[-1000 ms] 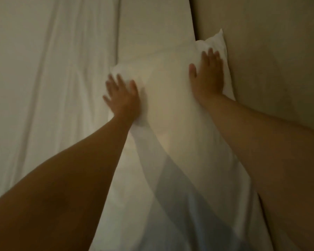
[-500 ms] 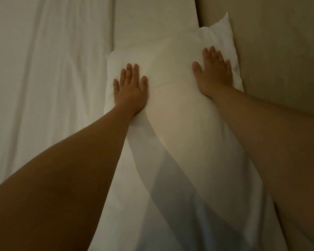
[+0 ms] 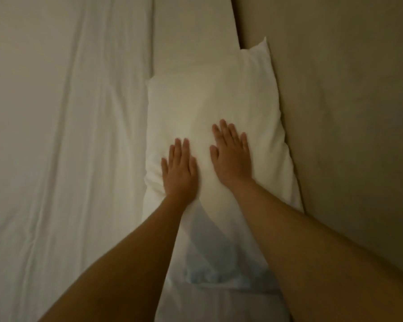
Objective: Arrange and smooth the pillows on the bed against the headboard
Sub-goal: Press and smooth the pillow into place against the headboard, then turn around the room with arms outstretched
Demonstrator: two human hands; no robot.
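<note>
The bed (image 3: 56, 159) fills the left of the view under a white sheet with long creases, and the tan headboard (image 3: 347, 112) rises along the right. Between them lies the white pillow (image 3: 207, 108), its long right edge touching the headboard and its far corner poking up against it. A second pillow (image 3: 191, 31) seems to sit beyond it, though the dim light makes that hard to confirm. More white fabric (image 3: 219, 305) shows under the near end, cut off by the arms. The left hand (image 3: 179, 170) presses flat on the pillow near its left edge, fingers extended and close together, holding nothing. The right hand (image 3: 232, 156) lies flat just beside it, fingers slightly spread, also empty.

The likely risk: pressing hard near the left edge could bunch the case, where small wrinkles already gather beside the left hand, or slide the pillow away from the headboard and open a gap
</note>
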